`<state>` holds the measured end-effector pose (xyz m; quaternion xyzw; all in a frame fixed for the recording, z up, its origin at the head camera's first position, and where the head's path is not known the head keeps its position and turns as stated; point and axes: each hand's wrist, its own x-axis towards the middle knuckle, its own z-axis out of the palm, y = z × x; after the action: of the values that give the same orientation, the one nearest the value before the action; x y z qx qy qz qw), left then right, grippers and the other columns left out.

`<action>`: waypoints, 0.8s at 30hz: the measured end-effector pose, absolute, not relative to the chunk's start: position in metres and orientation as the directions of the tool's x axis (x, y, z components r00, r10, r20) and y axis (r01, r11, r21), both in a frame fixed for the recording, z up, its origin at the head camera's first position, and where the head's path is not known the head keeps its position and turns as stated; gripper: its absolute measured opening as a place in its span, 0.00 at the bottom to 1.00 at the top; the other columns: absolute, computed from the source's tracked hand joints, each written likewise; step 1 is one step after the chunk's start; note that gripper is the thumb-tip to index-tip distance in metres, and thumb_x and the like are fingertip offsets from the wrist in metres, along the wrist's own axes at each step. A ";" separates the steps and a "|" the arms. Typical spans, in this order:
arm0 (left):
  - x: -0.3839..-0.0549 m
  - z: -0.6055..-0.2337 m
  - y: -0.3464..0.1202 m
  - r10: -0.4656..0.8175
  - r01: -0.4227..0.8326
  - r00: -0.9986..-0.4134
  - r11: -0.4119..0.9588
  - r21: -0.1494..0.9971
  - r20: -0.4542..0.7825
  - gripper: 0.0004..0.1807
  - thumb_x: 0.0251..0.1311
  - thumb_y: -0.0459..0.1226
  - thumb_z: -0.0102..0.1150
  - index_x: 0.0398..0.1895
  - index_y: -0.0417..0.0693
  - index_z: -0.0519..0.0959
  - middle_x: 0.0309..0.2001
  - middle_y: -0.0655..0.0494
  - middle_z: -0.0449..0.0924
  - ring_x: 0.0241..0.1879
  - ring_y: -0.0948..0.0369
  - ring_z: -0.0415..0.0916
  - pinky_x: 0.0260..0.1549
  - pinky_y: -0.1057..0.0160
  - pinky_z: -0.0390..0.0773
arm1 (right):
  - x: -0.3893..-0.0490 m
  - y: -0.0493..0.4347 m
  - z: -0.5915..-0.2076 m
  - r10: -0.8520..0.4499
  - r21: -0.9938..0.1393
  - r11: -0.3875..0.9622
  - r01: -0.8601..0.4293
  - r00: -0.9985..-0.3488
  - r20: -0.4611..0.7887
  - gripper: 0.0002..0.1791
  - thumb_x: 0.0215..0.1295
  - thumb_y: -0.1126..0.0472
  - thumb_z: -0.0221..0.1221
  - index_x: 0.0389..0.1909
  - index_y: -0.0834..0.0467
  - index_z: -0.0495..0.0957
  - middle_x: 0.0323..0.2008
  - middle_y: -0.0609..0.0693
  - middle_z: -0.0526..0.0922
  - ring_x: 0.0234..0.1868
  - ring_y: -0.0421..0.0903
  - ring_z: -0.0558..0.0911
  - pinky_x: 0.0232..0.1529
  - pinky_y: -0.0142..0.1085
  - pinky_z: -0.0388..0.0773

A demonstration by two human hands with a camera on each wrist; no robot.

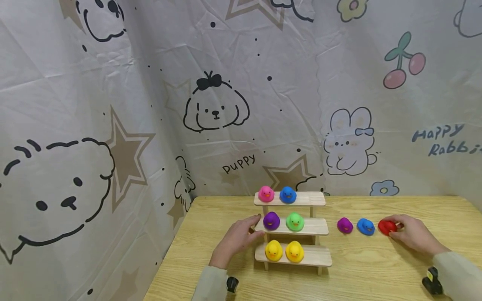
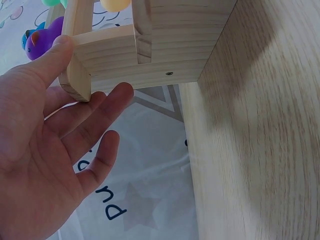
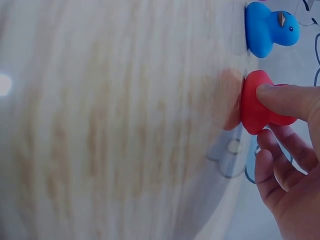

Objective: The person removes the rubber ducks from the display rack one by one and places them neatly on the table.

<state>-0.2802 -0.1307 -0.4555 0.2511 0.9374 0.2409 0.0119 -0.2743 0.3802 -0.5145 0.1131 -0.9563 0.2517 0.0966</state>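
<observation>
On the table stands a three-tier wooden shelf [image 1: 320,226]. My left hand [image 1: 238,237] holds the left end of its middle tier, thumb on one side and fingers on the other in the left wrist view. Beside that hand a purple duck [image 1: 271,220] and a green duck [image 1: 295,221] sit on this tier. Off to the right, my right hand [image 1: 415,235] pinches a red toy duck [image 3: 256,102] at the tabletop, its thumb across the duck's side. Left of the red duck are a blue duck [image 1: 365,226] and a magenta duck [image 1: 344,225].
The top tier bears a pink duck [image 1: 266,194] and a blue duck [image 1: 288,195]. Two yellow ducks, a left one [image 1: 273,250] and a right one [image 1: 294,251], sit on the bottom tier. A printed cloth [image 1: 293,125] hangs behind the wooden table [image 1: 361,271].
</observation>
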 end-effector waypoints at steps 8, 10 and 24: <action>-0.280 -0.455 -0.131 0.477 0.471 -0.872 0.751 0.463 0.113 0.32 0.65 0.51 0.53 0.68 0.45 0.65 0.65 0.50 0.67 0.40 0.65 0.78 0.45 0.65 0.77 | -0.274 0.380 -0.513 -0.170 -0.454 0.854 -0.253 -0.962 0.216 0.27 0.46 0.69 0.69 0.49 0.72 0.76 0.39 0.65 0.78 0.36 0.55 0.78 0.32 0.44 0.77; -0.279 -0.455 -0.131 0.475 0.469 -0.873 0.752 0.463 0.113 0.32 0.65 0.51 0.53 0.68 0.46 0.65 0.65 0.50 0.67 0.41 0.65 0.78 0.46 0.65 0.77 | -0.272 0.379 -0.512 -0.174 -0.451 0.856 -0.254 -0.962 0.211 0.28 0.46 0.69 0.69 0.51 0.72 0.75 0.40 0.66 0.78 0.37 0.58 0.78 0.34 0.48 0.78; -0.280 -0.456 -0.132 0.476 0.473 -0.871 0.749 0.464 0.119 0.32 0.65 0.51 0.53 0.68 0.47 0.66 0.65 0.50 0.67 0.40 0.65 0.78 0.46 0.65 0.77 | -0.266 0.362 -0.490 -0.223 -0.340 0.875 -0.344 -0.911 0.346 0.27 0.45 0.66 0.71 0.49 0.69 0.77 0.45 0.71 0.76 0.44 0.70 0.74 0.41 0.62 0.73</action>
<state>-0.2799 -0.1316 -0.4558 0.2537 0.9352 0.2469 0.0034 -0.2658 0.3617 -0.4898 0.1482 -0.9566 0.2012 0.1498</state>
